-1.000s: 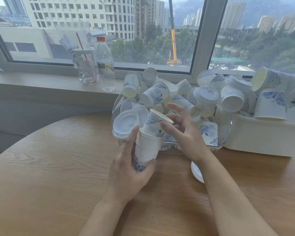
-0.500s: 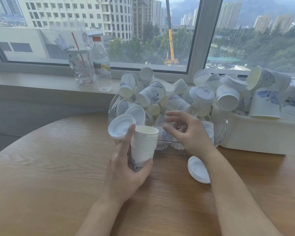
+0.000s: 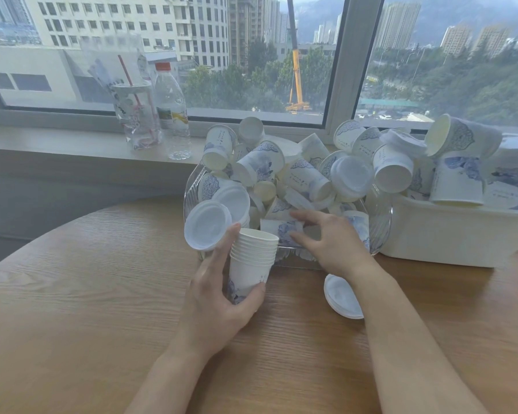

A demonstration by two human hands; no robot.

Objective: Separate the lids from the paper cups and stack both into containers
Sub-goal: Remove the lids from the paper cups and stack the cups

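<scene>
Right hand (image 3: pixel 331 243) has dropped lower, hiding cups; left hand (image 3: pixel 219 297) grips stack (image 3: pixel 251 261).

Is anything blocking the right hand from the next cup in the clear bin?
Nothing visible does. The right hand reaches over the clear bin's low front wall, fingers spread just above a printed cup lying on its side.

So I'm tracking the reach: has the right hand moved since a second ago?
Yes. The right hand has dropped from above the cup stack toward the clear bin, empty.
</scene>
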